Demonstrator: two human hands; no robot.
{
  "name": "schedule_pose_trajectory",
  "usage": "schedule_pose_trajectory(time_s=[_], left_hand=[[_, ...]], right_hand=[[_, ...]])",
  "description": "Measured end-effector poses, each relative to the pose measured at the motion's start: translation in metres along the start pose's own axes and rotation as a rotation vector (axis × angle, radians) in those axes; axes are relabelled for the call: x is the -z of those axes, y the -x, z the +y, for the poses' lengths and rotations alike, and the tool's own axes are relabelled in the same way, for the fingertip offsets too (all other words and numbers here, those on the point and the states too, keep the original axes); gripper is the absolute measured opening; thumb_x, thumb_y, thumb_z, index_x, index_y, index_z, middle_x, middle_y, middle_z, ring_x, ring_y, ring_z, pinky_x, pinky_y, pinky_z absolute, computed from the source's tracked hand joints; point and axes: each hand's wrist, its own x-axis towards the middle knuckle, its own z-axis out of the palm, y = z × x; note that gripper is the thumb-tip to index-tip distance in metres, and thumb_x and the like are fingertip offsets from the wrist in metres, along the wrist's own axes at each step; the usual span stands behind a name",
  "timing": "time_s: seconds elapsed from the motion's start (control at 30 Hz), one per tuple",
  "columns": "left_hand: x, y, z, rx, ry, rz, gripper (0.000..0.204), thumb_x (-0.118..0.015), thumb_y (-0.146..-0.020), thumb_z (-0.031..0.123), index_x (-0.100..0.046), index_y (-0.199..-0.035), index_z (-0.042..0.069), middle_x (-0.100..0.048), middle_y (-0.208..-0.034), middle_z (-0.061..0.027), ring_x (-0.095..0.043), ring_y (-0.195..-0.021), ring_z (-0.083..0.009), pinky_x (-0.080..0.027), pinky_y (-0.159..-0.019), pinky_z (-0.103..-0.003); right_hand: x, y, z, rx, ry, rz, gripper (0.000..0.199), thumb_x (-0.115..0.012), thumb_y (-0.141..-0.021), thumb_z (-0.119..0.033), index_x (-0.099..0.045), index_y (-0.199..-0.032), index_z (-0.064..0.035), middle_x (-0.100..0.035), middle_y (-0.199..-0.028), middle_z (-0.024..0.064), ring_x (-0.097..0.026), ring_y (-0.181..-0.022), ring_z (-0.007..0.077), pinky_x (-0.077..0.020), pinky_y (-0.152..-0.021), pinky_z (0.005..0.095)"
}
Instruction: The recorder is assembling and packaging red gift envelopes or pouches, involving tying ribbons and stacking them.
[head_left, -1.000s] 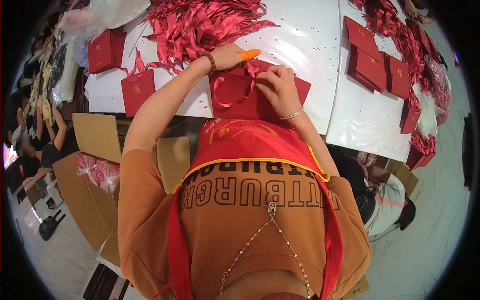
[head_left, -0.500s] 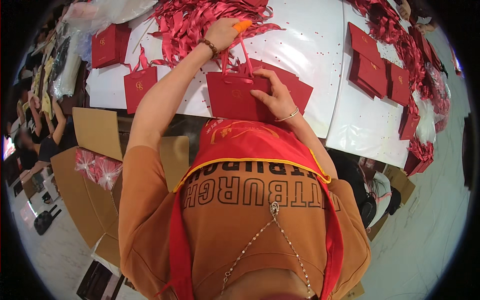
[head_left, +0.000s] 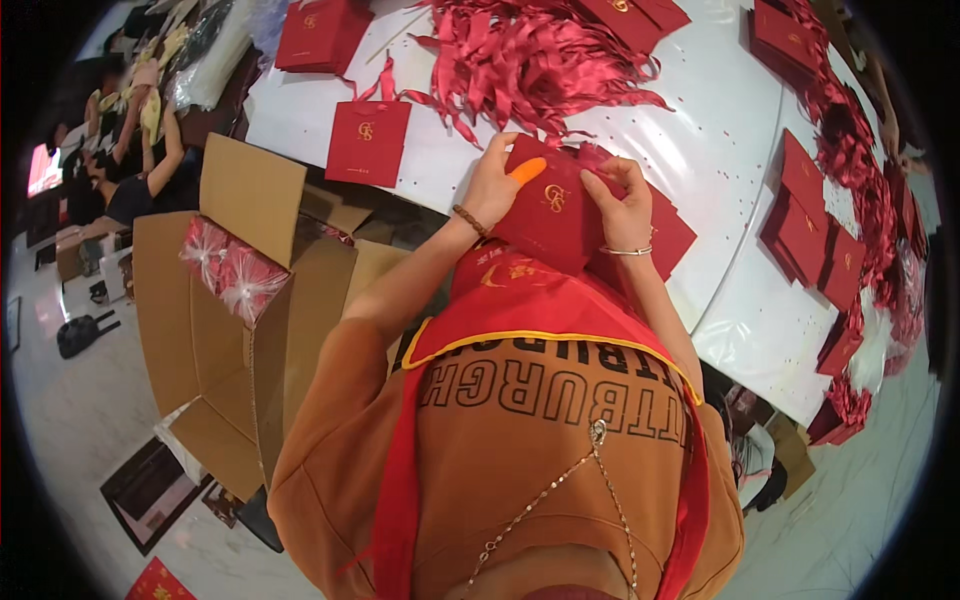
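Red card with a gold emblem makes up the flat paper gift bag (head_left: 553, 212) that both hands hold up over the near edge of the white plastic-covered tabletop (head_left: 720, 150). The left hand (head_left: 492, 183), with an orange cover on its thumb and a beaded bracelet on the wrist, has its grip pinched on the bag's left edge. The right hand (head_left: 625, 205) pinches the top right corner. More flat red bags (head_left: 668, 232) lie beneath. A heap of red satin ribbons (head_left: 540, 60) lies just beyond the hands. An open brown cardboard box (head_left: 235, 300) stands to the left, on the floor.
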Motion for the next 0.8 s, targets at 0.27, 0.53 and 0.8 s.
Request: schedule_pose_trajectory(time_s=[0.27, 0.53, 0.8], left_hand=[[0.194, -0.033, 0.031, -0.208, -0.275, 0.449, 0.046, -0.068, -0.074, 0.014, -0.046, -0.113, 0.003, -0.059, -0.087, -0.0062, -0.055, -0.073, -0.0111, -0.046, -0.063, -0.024], [0.284, -0.066, -0.017, -0.209, -0.981, 0.68, 0.044, -0.066, -0.075, 0.028, -0.051, -0.113, 0.011, -0.062, -0.079, -0.01, -0.059, -0.08, -0.0261, -0.046, -0.075, -0.033], [0.181, -0.074, 0.017, -0.665, -1.13, 0.666, 0.022, -0.057, -0.073, 0.015, -0.061, -0.094, 0.011, -0.06, -0.083, -0.0111, -0.055, -0.088, -0.0255, -0.042, -0.078, -0.033]], right_hand=[[0.0, -0.002, -0.011, -0.147, -0.299, -0.225, 0.034, -0.06, -0.082, -0.013, -0.049, -0.113, -0.0037, -0.058, -0.092, 0.0048, -0.054, -0.081, 0.0093, -0.0447, -0.069, 0.0229], [0.041, 0.006, 0.01, -0.124, -0.058, -0.1, 0.02, -0.058, -0.083, -0.01, -0.058, -0.1, -0.0005, -0.061, -0.084, 0.0036, -0.056, -0.071, 0.0077, -0.0457, -0.064, 0.0212], [0.064, 0.012, 0.013, -0.265, 0.152, 0.026, 0.017, -0.057, -0.083, -0.011, -0.059, -0.098, -0.0028, -0.062, -0.08, 0.0052, -0.056, -0.067, 0.0082, -0.0446, -0.061, 0.0209]])
